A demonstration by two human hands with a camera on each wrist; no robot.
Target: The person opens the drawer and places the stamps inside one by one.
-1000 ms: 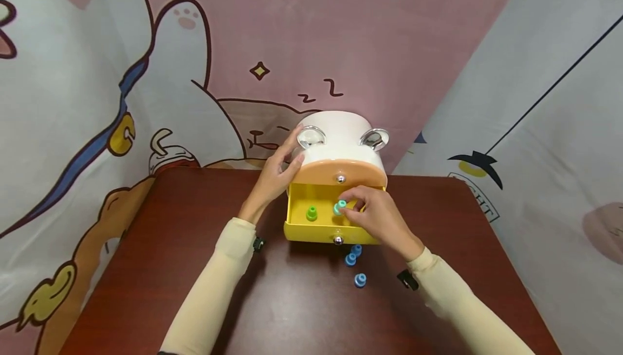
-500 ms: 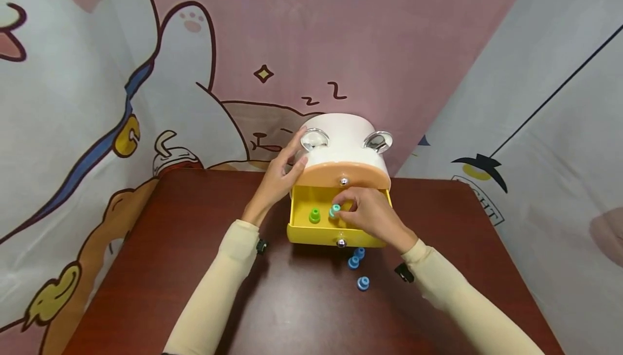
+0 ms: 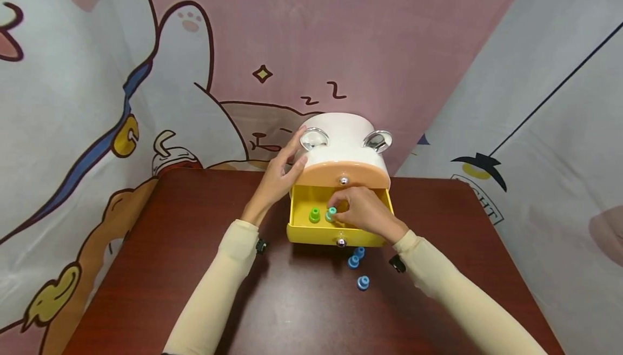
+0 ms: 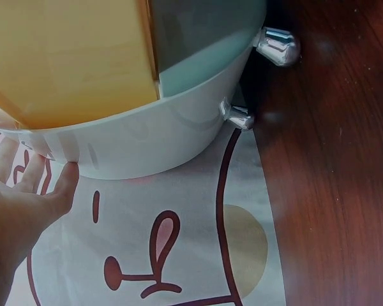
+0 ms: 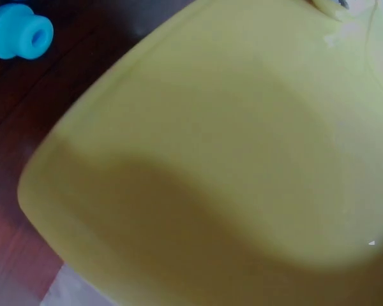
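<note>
A person's right hand (image 3: 362, 210) pinches a small turquoise peg (image 3: 331, 214) between thumb and finger inside an open yellow drawer (image 3: 311, 235), just right of centre in the head view. A green peg (image 3: 315, 215) stands upright just to the left of it on the same drawer floor. The left hand (image 3: 278, 177), its fingers apart, rests against the left side of a white cabinet (image 3: 346, 126) at the centre of the frame; the left wrist view, too, shows fingertips against the pale curved wall, at the left edge. Two shiny round ears (image 3: 377, 141) top the cabinet, and an orange drawer (image 3: 323, 174) with a silver knob (image 3: 344, 181) sits closed above the yellow one. Three blue pegs lie on the dark red tabletop (image 3: 287, 295), below the drawer front: two close together, an upper peg (image 3: 359, 252) and a lower peg (image 3: 353, 261), and a third peg (image 3: 363, 283) a little apart, nearer the bottom of the frame. The right wrist view is mostly filled by a yellow panel, with one blue peg in its upper left corner; the right hand's fingers are out of that picture. Cream sleeves (image 3: 209, 290) reach in from the lower edge, and a cartoon-printed cloth (image 3: 389, 46) hangs behind.
</note>
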